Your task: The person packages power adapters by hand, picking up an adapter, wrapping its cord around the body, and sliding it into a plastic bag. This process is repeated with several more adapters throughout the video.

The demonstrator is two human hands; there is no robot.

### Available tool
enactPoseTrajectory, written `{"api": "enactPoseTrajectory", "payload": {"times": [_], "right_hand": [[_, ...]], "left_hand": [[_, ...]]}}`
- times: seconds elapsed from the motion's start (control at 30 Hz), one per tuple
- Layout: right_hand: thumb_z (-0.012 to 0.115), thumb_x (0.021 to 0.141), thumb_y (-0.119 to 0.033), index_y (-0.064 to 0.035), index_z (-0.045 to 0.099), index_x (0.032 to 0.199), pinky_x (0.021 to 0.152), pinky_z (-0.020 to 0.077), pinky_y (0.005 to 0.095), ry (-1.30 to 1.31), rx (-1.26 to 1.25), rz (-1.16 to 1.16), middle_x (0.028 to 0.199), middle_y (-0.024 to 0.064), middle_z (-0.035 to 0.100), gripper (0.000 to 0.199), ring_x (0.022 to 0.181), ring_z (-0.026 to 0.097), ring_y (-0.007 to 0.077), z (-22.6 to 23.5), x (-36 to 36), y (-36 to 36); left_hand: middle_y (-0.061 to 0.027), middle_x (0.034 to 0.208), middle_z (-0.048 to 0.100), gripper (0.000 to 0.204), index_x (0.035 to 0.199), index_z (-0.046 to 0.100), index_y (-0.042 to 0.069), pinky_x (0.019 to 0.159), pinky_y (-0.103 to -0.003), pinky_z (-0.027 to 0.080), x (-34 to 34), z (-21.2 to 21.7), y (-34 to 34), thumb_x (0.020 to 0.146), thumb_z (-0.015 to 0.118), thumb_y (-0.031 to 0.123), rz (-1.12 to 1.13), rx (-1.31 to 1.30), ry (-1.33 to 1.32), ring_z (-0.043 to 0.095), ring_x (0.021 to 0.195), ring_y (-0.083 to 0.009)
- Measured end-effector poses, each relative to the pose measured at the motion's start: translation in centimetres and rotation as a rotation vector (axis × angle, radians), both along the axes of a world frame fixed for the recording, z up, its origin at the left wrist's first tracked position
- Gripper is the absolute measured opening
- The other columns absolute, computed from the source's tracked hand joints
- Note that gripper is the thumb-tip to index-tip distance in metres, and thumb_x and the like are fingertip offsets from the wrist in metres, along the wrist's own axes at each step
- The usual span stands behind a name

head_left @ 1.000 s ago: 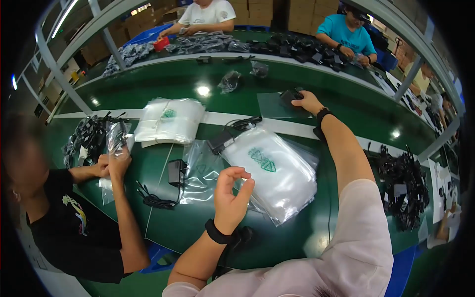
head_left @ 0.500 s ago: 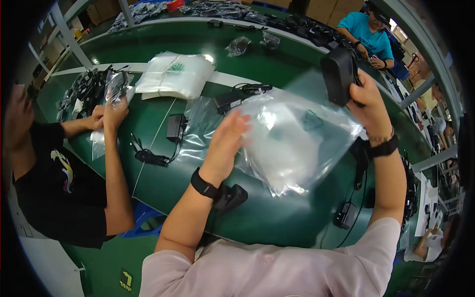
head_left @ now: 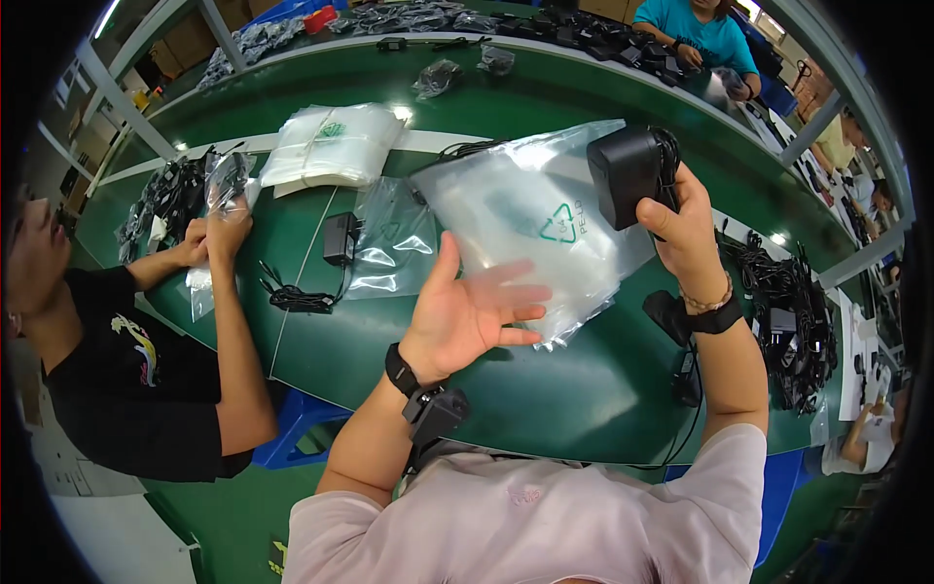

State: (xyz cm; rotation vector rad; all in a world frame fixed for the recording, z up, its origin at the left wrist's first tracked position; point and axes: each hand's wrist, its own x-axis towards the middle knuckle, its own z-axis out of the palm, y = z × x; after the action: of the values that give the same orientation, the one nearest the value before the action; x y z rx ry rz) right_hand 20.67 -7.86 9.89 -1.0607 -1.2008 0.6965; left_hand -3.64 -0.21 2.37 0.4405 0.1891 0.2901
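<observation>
My right hand (head_left: 689,226) grips a black power adapter (head_left: 626,180), its cable bundled against the far side of the block. The adapter is held above the right edge of a loose pile of clear plastic bags (head_left: 516,200) with a green recycling mark. My left hand (head_left: 467,316) is open at the near left side of these bags, palm showing and fingers spread. One or two of its fingers look blurred or seen through film; I cannot tell which. Left of the pile, a single clear bag (head_left: 394,255) lies flat beside another adapter (head_left: 341,238) with a coiled cable.
A banded stack of clear bags (head_left: 326,151) lies farther back. Bundled black cables (head_left: 783,326) heap up at the right. At the left, a person in black (head_left: 146,380) handles a bagged item near more cables (head_left: 165,200). Across the bench sits a person in blue (head_left: 708,44).
My right hand has brought the adapter left and slightly down. My left hand has turned palm up with fingers spread. The bag pile lies flatter, its mark now plain.
</observation>
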Motion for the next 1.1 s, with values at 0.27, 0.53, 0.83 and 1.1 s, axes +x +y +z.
{"api": "enactPoseTrajectory", "payload": {"times": [0.27,0.53,0.83,1.1], "right_hand": [[0.075,0.071,-0.017,0.0022,0.050,0.117,0.083,0.0432,0.0250,-0.023,-0.177,-0.057,0.104,0.0046,0.058,0.056,0.093,0.055,0.0114,-1.5,-0.3,0.0],[0.073,0.070,-0.011,0.0035,0.049,0.118,0.081,0.0448,0.0255,-0.218,-0.334,-0.153,0.103,0.0059,0.058,0.055,0.092,0.055,0.0118,-2.1,-0.9,0.5],[0.067,0.076,-0.014,0.0028,0.046,0.121,0.085,0.0453,0.0319,-0.107,-0.189,-0.105,0.107,0.0093,0.058,0.052,0.098,0.055,0.0172,-2.1,-0.5,0.5],[0.046,0.091,-0.030,-0.0007,0.042,0.125,0.092,0.0412,0.0570,0.983,-0.191,0.352,0.120,0.0171,0.050,0.045,0.119,0.042,0.0335,-2.8,-6.5,-1.9]], "left_hand": [[-0.0154,0.115,0.054,0.084,0.129,0.038,-0.002,0.086,-0.041,0.045,-0.7,0.1,0.0,0.083,0.034,0.067,0.277,0.071,-0.031,0.055,0.097,-0.0260],[-0.0099,0.100,0.059,0.039,0.115,0.053,0.001,0.073,-0.027,0.047,-0.7,1.1,-2.4,0.085,0.060,0.025,0.468,0.621,0.259,0.055,0.087,-0.0136],[-0.0009,0.058,0.055,0.022,0.067,0.053,0.006,0.046,-0.028,0.040,-0.1,2.9,2.3,0.074,0.072,0.015,1.059,1.263,0.667,0.050,0.049,-0.0109],[-0.0079,0.056,0.052,0.028,0.071,0.049,0.008,0.045,-0.035,0.042,5.4,0.1,-0.3,0.065,0.076,0.016,1.088,1.892,0.621,0.055,0.050,-0.0263]]}}
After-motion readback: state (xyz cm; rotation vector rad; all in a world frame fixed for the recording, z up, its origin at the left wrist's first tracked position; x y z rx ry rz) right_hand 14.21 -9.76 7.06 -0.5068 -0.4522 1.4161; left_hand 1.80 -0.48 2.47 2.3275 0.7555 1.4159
